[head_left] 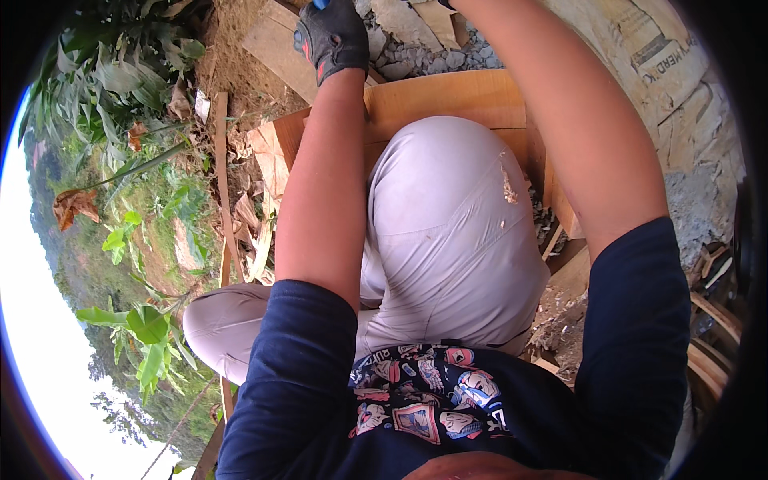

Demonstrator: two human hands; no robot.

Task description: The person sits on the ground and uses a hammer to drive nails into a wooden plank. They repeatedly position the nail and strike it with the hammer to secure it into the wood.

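At the top edge, my left hand (334,40) wears a black glove with red marks. Its fingers are closed around a blue piece (321,3), mostly cut off by the frame, so its kind does not show. My right forearm (572,96) reaches up to the top edge. Only a sliver of dark glove cuff shows there; the right hand itself lies outside the picture. Below both hands, a smooth orange-brown wooden board (448,92) stands just beyond my bent knee (456,176). A lighter plank (280,48) lies left of my left hand.
Grey gravel (444,62) and broken stone lie beyond the board. Crumpled printed sacks (664,72) spread at the far right. Wood strips (224,176) and dry leaves line the left, beside green plants (120,72) and a slope. More wood pieces (712,360) lie at right.
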